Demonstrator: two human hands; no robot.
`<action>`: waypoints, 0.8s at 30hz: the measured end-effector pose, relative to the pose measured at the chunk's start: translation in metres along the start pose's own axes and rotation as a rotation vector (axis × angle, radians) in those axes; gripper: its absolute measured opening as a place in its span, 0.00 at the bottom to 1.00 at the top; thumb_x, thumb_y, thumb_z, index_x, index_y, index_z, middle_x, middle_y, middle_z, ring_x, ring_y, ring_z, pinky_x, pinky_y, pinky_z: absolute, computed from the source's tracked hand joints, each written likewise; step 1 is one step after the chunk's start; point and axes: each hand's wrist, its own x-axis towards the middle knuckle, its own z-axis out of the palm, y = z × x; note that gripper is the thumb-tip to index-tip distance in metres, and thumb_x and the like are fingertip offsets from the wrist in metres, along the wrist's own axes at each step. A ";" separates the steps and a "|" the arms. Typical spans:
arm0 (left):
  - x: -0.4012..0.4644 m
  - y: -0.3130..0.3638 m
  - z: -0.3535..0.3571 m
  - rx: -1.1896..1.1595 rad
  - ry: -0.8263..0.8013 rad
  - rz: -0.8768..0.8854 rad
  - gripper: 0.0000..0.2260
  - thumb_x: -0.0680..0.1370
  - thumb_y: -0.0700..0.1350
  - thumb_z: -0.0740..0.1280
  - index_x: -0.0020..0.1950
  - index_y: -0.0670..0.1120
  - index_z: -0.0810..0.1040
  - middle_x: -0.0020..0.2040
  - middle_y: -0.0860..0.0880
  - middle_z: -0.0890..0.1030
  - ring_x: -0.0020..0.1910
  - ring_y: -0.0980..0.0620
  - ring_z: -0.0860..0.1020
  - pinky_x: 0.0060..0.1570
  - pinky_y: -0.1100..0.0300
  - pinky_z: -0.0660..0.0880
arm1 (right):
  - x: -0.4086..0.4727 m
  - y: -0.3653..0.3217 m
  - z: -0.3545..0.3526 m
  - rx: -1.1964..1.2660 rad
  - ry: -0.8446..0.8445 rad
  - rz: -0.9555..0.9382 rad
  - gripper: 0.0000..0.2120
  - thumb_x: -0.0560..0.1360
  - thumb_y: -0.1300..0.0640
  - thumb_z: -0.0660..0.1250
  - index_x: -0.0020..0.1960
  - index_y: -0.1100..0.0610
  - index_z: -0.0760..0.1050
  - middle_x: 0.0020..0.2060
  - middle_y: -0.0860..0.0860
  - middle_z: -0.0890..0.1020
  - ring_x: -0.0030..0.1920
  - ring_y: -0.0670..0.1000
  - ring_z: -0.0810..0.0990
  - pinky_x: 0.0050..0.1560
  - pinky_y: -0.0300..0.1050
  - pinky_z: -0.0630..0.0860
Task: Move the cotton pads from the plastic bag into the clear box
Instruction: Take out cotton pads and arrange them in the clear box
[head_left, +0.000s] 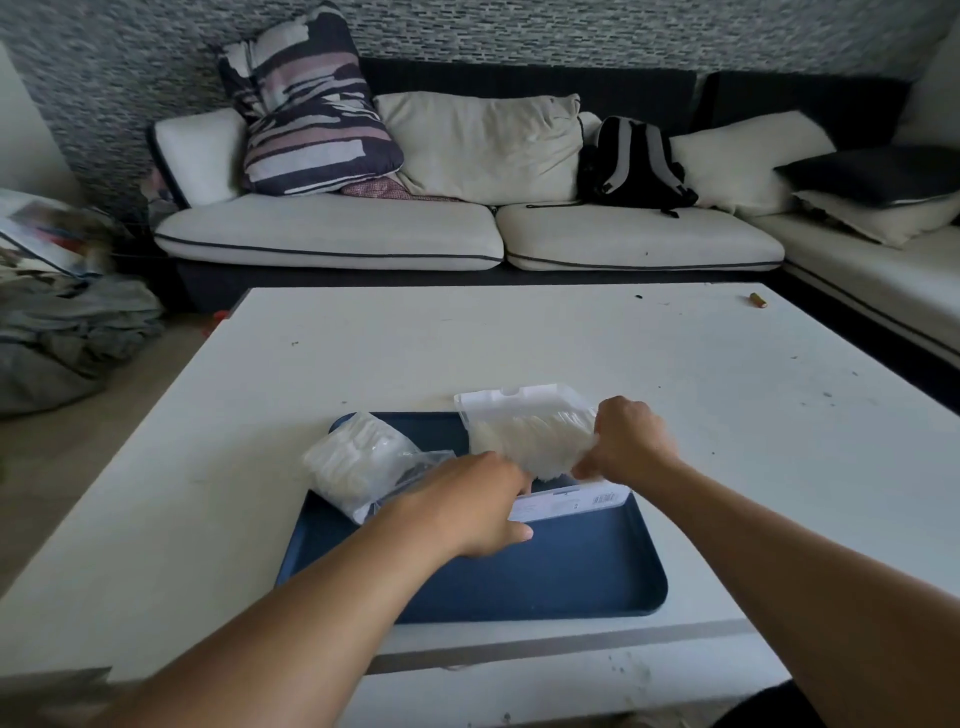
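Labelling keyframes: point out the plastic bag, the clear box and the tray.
plastic bag (358, 462): head view, on the bulging middle of the bag, over the pads inside.
clear box (519, 402): head view, on the raised lid.
tray (545, 577): head view, on its bare blue floor.

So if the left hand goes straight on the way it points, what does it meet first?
Most likely the stack of cotton pads in the clear box; the left hand points up-right and its fingertips already seem to reach them, though blur hides the contact.

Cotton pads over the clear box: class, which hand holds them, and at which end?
The right hand grips the stack of cotton pads at its right end; the left hand meets its left end, grip hidden.
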 end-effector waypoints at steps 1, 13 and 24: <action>0.000 0.000 -0.001 -0.004 -0.004 0.003 0.11 0.79 0.54 0.68 0.58 0.49 0.78 0.50 0.49 0.81 0.48 0.45 0.79 0.43 0.54 0.74 | -0.002 0.000 0.002 -0.058 0.035 -0.016 0.17 0.62 0.56 0.79 0.41 0.57 0.72 0.34 0.51 0.76 0.35 0.54 0.77 0.30 0.41 0.68; 0.000 -0.002 -0.001 -0.010 -0.017 0.003 0.11 0.80 0.53 0.67 0.58 0.48 0.78 0.50 0.48 0.81 0.46 0.46 0.78 0.41 0.55 0.71 | 0.011 0.015 0.016 0.186 -0.027 0.225 0.49 0.58 0.46 0.84 0.69 0.60 0.61 0.58 0.57 0.75 0.62 0.60 0.74 0.58 0.52 0.75; 0.001 0.008 0.008 -0.017 -0.037 0.026 0.15 0.80 0.55 0.67 0.59 0.46 0.77 0.49 0.49 0.78 0.46 0.46 0.77 0.41 0.54 0.71 | 0.009 0.012 0.018 0.224 -0.234 0.274 0.08 0.69 0.58 0.69 0.44 0.59 0.73 0.35 0.52 0.75 0.33 0.50 0.74 0.29 0.39 0.68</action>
